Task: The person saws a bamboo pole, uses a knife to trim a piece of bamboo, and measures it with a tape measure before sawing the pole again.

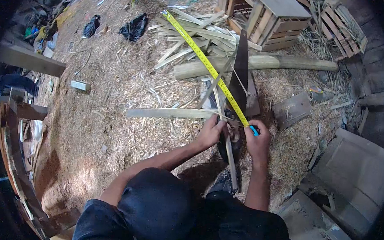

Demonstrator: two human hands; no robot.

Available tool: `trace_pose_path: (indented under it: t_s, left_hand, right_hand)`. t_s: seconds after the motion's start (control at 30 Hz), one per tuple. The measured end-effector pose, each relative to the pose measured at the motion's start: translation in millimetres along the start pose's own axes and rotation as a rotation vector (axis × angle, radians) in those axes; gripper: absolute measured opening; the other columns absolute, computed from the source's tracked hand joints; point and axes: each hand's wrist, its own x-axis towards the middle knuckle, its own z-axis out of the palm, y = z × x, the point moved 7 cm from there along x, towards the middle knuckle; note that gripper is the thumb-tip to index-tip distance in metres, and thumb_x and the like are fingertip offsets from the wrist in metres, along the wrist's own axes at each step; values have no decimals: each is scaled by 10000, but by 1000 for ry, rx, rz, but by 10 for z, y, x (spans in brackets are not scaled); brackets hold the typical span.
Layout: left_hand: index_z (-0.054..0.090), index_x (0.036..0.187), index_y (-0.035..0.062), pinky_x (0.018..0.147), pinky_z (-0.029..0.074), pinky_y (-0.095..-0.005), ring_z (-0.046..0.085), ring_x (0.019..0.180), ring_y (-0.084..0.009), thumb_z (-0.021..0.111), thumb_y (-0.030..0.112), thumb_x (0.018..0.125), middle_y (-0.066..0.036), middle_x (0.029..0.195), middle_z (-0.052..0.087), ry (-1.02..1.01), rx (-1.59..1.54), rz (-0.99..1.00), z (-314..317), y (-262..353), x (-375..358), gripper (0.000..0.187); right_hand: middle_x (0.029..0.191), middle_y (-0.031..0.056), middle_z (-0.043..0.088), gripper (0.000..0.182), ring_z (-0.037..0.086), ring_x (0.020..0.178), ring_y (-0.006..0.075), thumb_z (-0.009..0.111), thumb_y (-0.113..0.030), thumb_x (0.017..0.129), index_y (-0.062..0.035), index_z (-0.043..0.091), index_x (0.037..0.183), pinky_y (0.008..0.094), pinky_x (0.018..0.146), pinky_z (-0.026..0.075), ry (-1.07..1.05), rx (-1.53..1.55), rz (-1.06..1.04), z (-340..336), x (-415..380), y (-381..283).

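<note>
My right hand (257,139) is closed around a tape measure (254,130), of which a blue edge shows. Its yellow blade (200,56) is drawn out long and runs away to the upper left. My left hand (212,132) grips a thin wooden strip (230,155) that points forward and back toward my legs. Another flat wooden slat (170,113) lies crosswise, its right end by my left fingers. Just beyond my hands a broad, dark tapered blade (237,79), like a handsaw's, stands under the tape; its lower end is hidden.
A pile of wooden slats (193,34) lies ahead, with a long log (257,64) nearer. Slatted crates (283,26) stand at the back right. Flat boards (352,165) lie at the right. A beam (33,59) juts in from the left. Wood shavings cover the floor (111,80).
</note>
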Motion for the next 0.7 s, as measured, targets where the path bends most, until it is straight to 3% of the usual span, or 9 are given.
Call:
trace_pose_path:
  t_s: [0.1, 0.17, 0.23, 0.3, 0.57, 0.63, 0.7]
  left_hand:
    - [531, 1139, 4, 709, 455, -292, 540, 797, -128, 474, 210, 1002, -43, 861, 583, 75, 31, 137, -304, 20, -146, 253]
    - [544, 1088, 12, 667, 445, -282, 528, 768, -118, 476, 211, 998, -41, 826, 567, 93, -62, 154, -476, 392, -412, 229]
    - [545, 1046, 16, 676, 446, -283, 532, 779, -115, 484, 214, 989, -38, 822, 568, 102, 146, 157, -744, 467, -555, 215]
    - [544, 1030, -20, 689, 458, -307, 543, 769, -138, 514, 170, 946, -54, 819, 581, 52, 134, 31, -1026, 348, -623, 210]
    - [550, 1168, -42, 755, 472, -307, 564, 821, -147, 468, 152, 949, -73, 930, 609, 177, -19, 72, -2010, -16, -842, 304]
    - [550, 1165, -47, 775, 472, -317, 569, 852, -159, 460, 157, 951, -76, 958, 610, 173, -20, 56, -2228, 66, -920, 309]
    - [585, 986, -13, 683, 431, -292, 518, 764, -128, 460, 258, 955, -36, 804, 560, 345, -67, 40, -2614, 117, -1051, 300]
  right_hand:
    - [820, 44, 628, 152, 566, 740, 122, 654, -73, 803, -12, 635, 942, 301, 677, 475, -42, 48, -82, 178, 11, -92]
    - [810, 38, 621, 154, 554, 723, 114, 660, -67, 793, -12, 634, 936, 292, 659, 468, -34, 87, -152, 296, -26, -272]
    - [805, 36, 616, 168, 553, 724, 113, 667, -68, 782, -11, 632, 937, 290, 655, 465, -51, 6, -131, 452, -32, -265]
    - [787, 38, 618, 171, 558, 717, 108, 671, -83, 778, -13, 637, 930, 293, 647, 465, -74, 50, -68, 621, -42, -333]
    - [771, 90, 666, 185, 632, 726, 170, 692, -166, 782, -40, 675, 916, 330, 677, 494, -124, -134, -112, 1419, 27, -471]
    - [797, 101, 667, 196, 635, 750, 171, 685, -141, 780, 6, 666, 908, 321, 705, 502, -128, -199, -140, 1608, 43, -495]
    - [803, 105, 668, 202, 637, 757, 179, 686, -145, 778, 6, 668, 911, 320, 715, 502, -124, -258, -169, 1838, 65, -478]
